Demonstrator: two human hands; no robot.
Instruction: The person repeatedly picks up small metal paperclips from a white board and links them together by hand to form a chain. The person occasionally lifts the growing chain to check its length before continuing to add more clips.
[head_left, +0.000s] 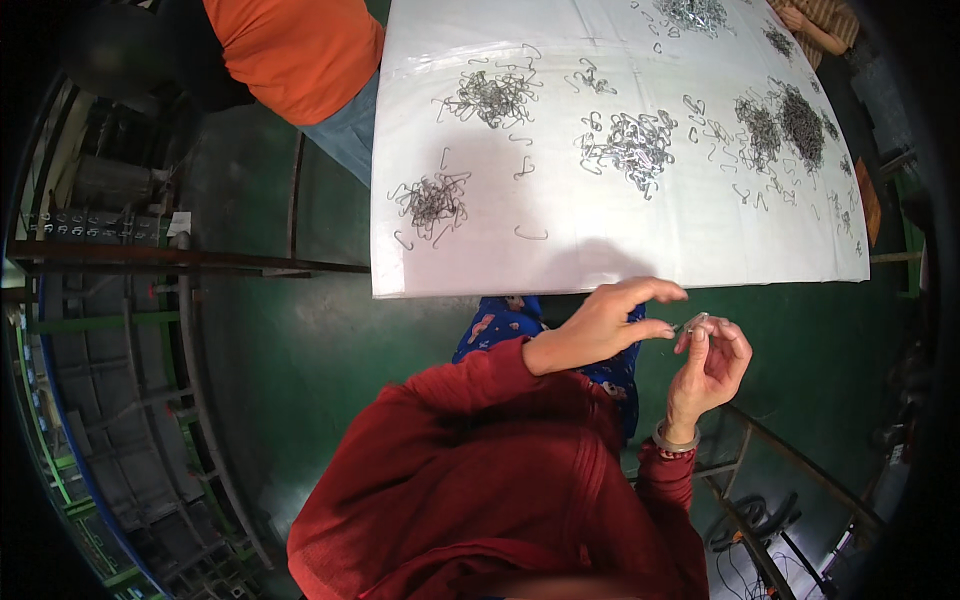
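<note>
My right hand is closed in a pinch on a small shiny metal hook, just off the table's near edge. Its exact shape is partly covered by the fingertips. My left hand faces it with thumb and forefinger apart; the thumb tip is right beside the hook's end, and I cannot tell whether they touch. On the white-covered table lie heaps of bent wire hooks: a dark heap at the near left, another heap behind it, and a shinier heap in the middle.
Darker heaps of hooks lie at the right of the table, with loose hooks scattered between. A person in an orange top is at the far left; another person's arm shows at the far right. Metal racks stand at left, coiled cables at lower right.
</note>
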